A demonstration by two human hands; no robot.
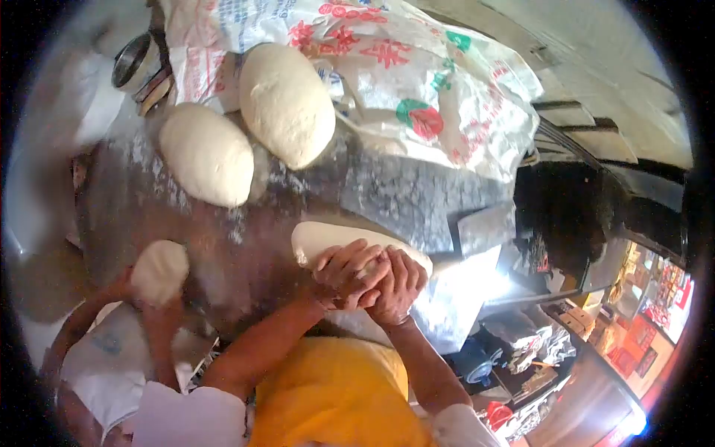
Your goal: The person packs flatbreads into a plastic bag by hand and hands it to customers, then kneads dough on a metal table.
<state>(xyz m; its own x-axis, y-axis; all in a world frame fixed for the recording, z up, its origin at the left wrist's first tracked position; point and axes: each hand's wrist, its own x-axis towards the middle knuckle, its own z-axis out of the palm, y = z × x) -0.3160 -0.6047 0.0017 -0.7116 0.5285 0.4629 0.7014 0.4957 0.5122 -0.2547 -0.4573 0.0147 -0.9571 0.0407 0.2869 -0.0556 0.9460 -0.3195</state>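
Observation:
A long pale piece of dough (pixel 320 238) lies on the dark floured worktop, just in front of my body. My left hand (pixel 346 274) is closed on the near side of it, fingers curled. Right beside it, touching at the fingers, my right hand (pixel 398 281) grips the dough's right part with bent fingers. The hands cover much of the near side of the dough. Farther back rest two large smooth dough loaves, a left one (pixel 207 155) and a bigger right one (pixel 287 104).
At the left, a co-worker in a white apron (pixel 112 350) handles another dough piece (pixel 160 272). Printed plastic sacks (pixel 447 97) spread along the back. A metal container (pixel 136 65) stands at the back left. A bright white surface (pixel 454 298) and cluttered shelves are to the right.

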